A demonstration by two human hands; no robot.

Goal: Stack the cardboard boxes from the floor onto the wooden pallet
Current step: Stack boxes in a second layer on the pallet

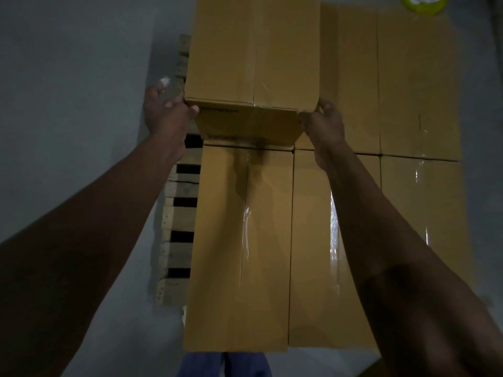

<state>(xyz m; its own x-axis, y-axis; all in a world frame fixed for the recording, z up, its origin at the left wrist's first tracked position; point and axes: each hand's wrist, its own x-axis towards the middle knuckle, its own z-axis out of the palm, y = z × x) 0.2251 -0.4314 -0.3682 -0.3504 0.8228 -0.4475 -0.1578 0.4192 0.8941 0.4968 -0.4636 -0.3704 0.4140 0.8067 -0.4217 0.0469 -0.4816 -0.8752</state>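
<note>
A long taped cardboard box sits one layer up on the far left of the stack. My left hand grips its near left corner. My right hand holds its near right corner. Beneath and around it lie several flat-packed brown boxes: a near left box, a near middle box and far right boxes. The wooden pallet shows as pale slats along the left edge of the stack.
Grey concrete floor spreads to the left. A green roll of tape sits at the top right edge. My blue trousers show at the bottom, close to the near boxes.
</note>
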